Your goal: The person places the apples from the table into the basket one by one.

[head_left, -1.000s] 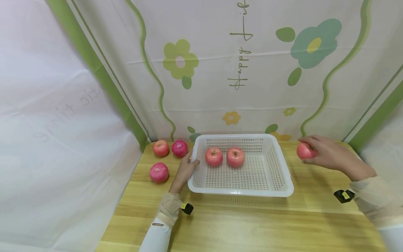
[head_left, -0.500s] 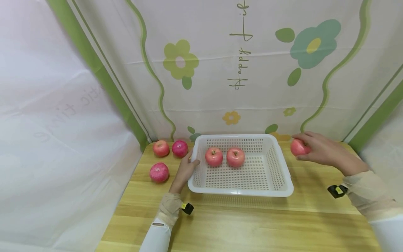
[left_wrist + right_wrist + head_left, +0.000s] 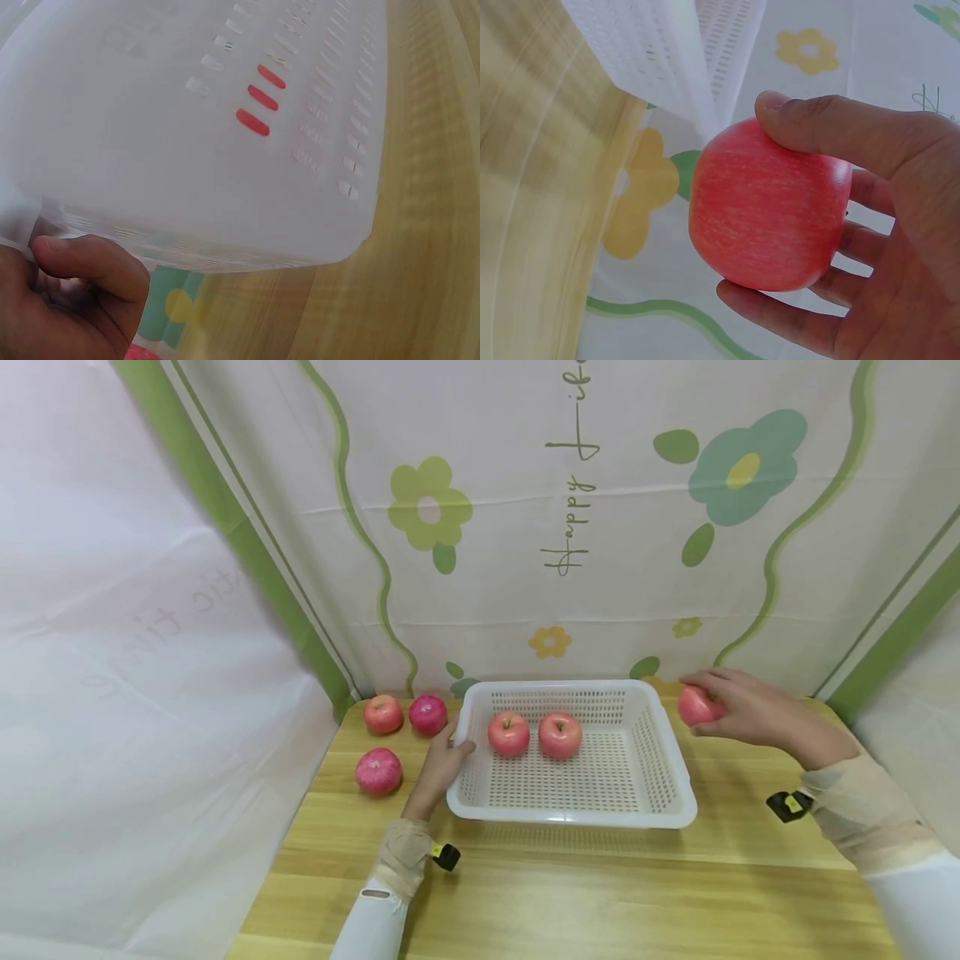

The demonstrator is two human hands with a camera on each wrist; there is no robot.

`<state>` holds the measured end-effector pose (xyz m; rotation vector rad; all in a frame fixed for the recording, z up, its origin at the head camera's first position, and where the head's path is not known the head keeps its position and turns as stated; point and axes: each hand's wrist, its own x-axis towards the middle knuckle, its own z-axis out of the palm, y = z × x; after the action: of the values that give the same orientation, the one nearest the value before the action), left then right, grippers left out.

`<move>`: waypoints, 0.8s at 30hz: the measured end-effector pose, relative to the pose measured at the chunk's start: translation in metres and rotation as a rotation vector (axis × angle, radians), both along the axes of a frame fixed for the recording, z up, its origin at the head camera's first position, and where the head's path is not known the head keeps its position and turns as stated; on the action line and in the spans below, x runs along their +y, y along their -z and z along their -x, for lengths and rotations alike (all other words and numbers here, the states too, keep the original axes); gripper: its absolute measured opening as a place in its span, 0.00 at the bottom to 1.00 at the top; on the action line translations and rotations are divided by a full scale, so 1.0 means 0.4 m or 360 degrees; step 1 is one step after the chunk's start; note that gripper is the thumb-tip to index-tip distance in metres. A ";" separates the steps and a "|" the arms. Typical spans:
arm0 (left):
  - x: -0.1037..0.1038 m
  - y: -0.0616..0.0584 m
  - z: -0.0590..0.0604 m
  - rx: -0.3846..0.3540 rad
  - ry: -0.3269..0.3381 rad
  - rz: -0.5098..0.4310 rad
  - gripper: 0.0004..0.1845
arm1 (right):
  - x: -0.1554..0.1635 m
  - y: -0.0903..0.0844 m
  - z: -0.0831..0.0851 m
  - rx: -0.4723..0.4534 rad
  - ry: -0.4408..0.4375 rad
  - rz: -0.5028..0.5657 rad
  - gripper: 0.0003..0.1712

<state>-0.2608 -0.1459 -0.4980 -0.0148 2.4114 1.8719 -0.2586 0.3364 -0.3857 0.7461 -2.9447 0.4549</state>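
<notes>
A white perforated plastic basket (image 3: 570,818) stands on the wooden table, with two red apples (image 3: 508,734) side by side in its left half. My left hand (image 3: 442,767) grips the basket's left rim; in the left wrist view the thumb and fingers (image 3: 94,262) curl over that edge. To the right of the basket, my right hand (image 3: 750,706) holds another red apple (image 3: 769,210) between thumb and fingers. That apple is raised near the basket's right back corner, apart from the rim.
Left of the basket lie a light red apple (image 3: 383,714), a deep pink round fruit (image 3: 428,715) and a streaked pink one (image 3: 378,771). A white curtain (image 3: 495,568) with printed flowers hangs behind the wooden table (image 3: 570,902).
My right hand has moved left and slightly away from me with the apple, closer to the basket. My left hand, the basket and the other fruit have stayed in place.
</notes>
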 end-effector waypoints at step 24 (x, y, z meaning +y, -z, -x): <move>-0.004 -0.001 -0.002 0.0000 0.0000 0.0001 0.38 | -0.108 -0.025 0.035 -0.0028 -0.0054 -0.0009 0.40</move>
<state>-0.2601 -0.1474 -0.4977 -0.0154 2.4120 1.8711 -0.2727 0.2934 -0.3759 0.7979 -2.9551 0.4582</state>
